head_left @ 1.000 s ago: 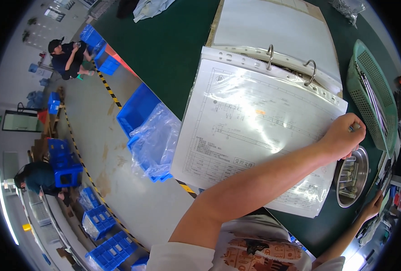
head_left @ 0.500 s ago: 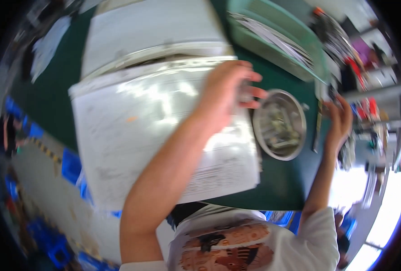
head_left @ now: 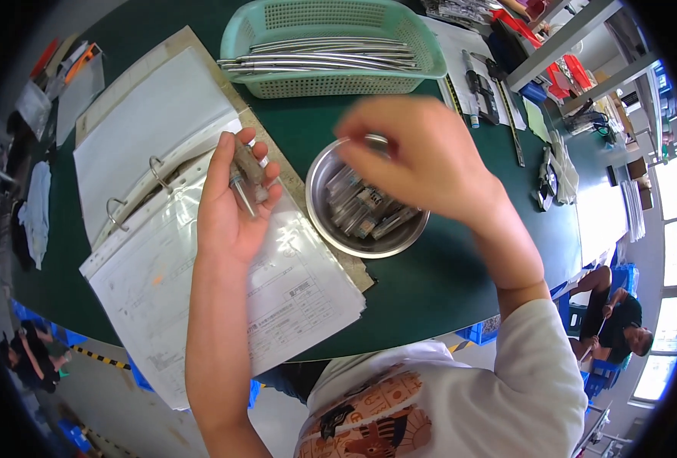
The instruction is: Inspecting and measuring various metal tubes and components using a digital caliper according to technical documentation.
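My left hand (head_left: 235,195), palm up over the open ring binder (head_left: 308,282), has its fingers curled round small clear tubes (head_left: 243,195). Some of these tubes have pale ends. Above the round metal bowl (head_left: 319,217) my right hand (head_left: 422,156) is bent at the wrist and blurred by motion. Its fingertips point left, and whether they hold anything cannot be made out. Inside the bowl lie several similar clear tubes (head_left: 361,206), some with small labels. The bowl stands on the green table just right of the binder.
A light green perforated basket (head_left: 331,84) with several thin metal rods (head_left: 331,55) stands behind the bowl. Calipers (head_left: 483,95) and a tape-like strip (head_left: 514,126) lie at the back right. Gloves (head_left: 563,172) rest near the right table edge. Another person (head_left: 620,317) sits farther right.
The view has turned. My right hand has come from the table's right side to above the bowl. My left hand now lies palm up, left of the bowl, with the tubes in it.
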`<state>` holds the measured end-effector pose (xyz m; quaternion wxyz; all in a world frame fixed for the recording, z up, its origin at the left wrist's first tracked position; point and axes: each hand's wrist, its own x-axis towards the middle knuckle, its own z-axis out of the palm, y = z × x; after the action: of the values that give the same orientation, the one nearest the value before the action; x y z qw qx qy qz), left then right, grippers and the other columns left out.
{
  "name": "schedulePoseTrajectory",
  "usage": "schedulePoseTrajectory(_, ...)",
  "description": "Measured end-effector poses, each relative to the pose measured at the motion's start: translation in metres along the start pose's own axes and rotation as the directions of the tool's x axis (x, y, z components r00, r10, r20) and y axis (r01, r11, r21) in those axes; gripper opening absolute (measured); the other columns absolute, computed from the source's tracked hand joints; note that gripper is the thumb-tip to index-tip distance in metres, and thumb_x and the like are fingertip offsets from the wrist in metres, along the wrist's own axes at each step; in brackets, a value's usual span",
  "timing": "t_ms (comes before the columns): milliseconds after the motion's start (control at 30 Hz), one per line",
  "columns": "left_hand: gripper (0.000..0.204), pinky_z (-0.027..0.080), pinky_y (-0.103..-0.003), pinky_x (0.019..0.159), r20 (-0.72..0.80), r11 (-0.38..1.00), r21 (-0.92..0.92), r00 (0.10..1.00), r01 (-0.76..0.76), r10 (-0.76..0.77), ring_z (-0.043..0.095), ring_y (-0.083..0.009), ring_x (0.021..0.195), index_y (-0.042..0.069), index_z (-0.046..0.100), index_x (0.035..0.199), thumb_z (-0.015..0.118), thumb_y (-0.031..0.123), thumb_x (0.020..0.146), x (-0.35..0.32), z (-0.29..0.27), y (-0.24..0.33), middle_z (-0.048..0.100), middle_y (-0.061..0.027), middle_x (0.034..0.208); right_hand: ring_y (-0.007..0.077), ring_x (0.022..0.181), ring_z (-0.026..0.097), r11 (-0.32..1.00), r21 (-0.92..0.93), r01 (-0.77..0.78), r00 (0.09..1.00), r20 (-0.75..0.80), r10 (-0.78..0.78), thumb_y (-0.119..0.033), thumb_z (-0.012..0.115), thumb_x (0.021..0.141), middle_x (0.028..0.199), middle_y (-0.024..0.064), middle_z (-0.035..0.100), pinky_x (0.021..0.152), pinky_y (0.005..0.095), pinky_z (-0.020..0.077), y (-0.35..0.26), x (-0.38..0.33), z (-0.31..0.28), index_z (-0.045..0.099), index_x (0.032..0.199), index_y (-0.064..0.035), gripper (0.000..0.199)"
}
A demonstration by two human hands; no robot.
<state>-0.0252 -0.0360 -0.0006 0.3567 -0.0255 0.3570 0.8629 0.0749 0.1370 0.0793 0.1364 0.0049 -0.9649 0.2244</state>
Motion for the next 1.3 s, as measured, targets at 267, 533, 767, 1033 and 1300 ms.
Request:
schedulePoseTrajectory(267, 0.034, 0.04, -0.019, 0.046, -0.009, 0.99, 0.136, 1.0, -0.028, 0.029, 0.051, -0.007, 0.06, 0.01, 0.05, 0.114, 0.053, 0.029, 0.086, -0.001, 0.007, -0.002, 0.053, 0.0022, 0.08, 0.0273, 0.061, 0.058, 0.947, -0.309, -0.094, 0.985, 0.107, 0.133, -0.039, 0.068, 0.062, 0.07, 0.0087, 0.054, 0.049, 0.0367, 0.0445, 0.002, -0.045, 0.029, 0.052, 0.073, -0.0056, 0.038)
schedulePoseTrajectory(533, 0.033, 0.04, -0.017, 0.044, -0.012, 0.99, 0.132, 0.998, -0.055, 0.057, 0.05, -0.0058, 0.058, 0.009, 0.048, 0.115, 0.049, 0.027, 0.088, -0.003, 0.011, -0.007, 0.052, 0.0018, 0.08, 0.0254, 0.062, 0.058, 0.977, -0.199, -0.069, 0.994, 0.07, 0.085, -0.024, 0.067, 0.062, 0.068, 0.0078, 0.055, 0.049, 0.0345, 0.0447, 0.013, -0.045, 0.029, 0.053, 0.074, -0.0048, 0.026)
schedulePoseTrajectory(767, 0.034, 0.044, -0.017, 0.041, -0.01, 0.995, -0.038, 0.996, -0.09, 0.089, 0.049, -0.0055, 0.056, 0.01, 0.043, 0.121, 0.045, 0.024, 0.091, -0.006, 0.002, -0.001, 0.052, -0.0011, 0.081, 0.0238, 0.068, 0.059, 0.838, -0.093, -0.538, 0.74, -0.528, 0.417, -0.025, 0.066, 0.068, 0.074, 0.0059, 0.059, 0.059, 0.0343, 0.0458, 0.112, -0.056, -0.008, 0.057, 0.078, -0.0105, 0.02)
schedulePoseTrajectory(1033, 0.032, 0.038, -0.018, 0.046, 0.057, 0.999, -0.048, 0.998, -0.019, 0.021, 0.049, -0.0072, 0.061, 0.01, 0.052, 0.106, 0.053, 0.035, 0.086, 0.001, 0.005, -0.003, 0.052, 0.0011, 0.08, 0.025, 0.075, 0.057, 0.701, -0.3, -0.647, 0.711, -0.568, 0.413, -0.024, 0.066, 0.069, 0.08, 0.0061, 0.057, 0.062, 0.0357, 0.0439, 0.16, -0.083, -0.007, 0.056, 0.078, -0.0097, 0.019)
schedulePoseTrajectory(1300, 0.031, 0.038, -0.019, 0.045, -0.005, 0.997, 0.054, 0.998, -0.059, 0.06, 0.048, -0.0066, 0.058, 0.009, 0.052, 0.107, 0.06, 0.025, 0.082, -0.003, 0.006, -0.004, 0.052, -0.0002, 0.083, 0.0154, 0.055, 0.052, 0.986, -0.015, -0.164, 0.91, -0.388, 0.146, -0.009, 0.064, 0.07, 0.068, 0.0052, 0.056, 0.047, 0.0248, 0.0399, 0.086, -0.058, -0.004, 0.064, 0.072, -0.0066, 0.004)
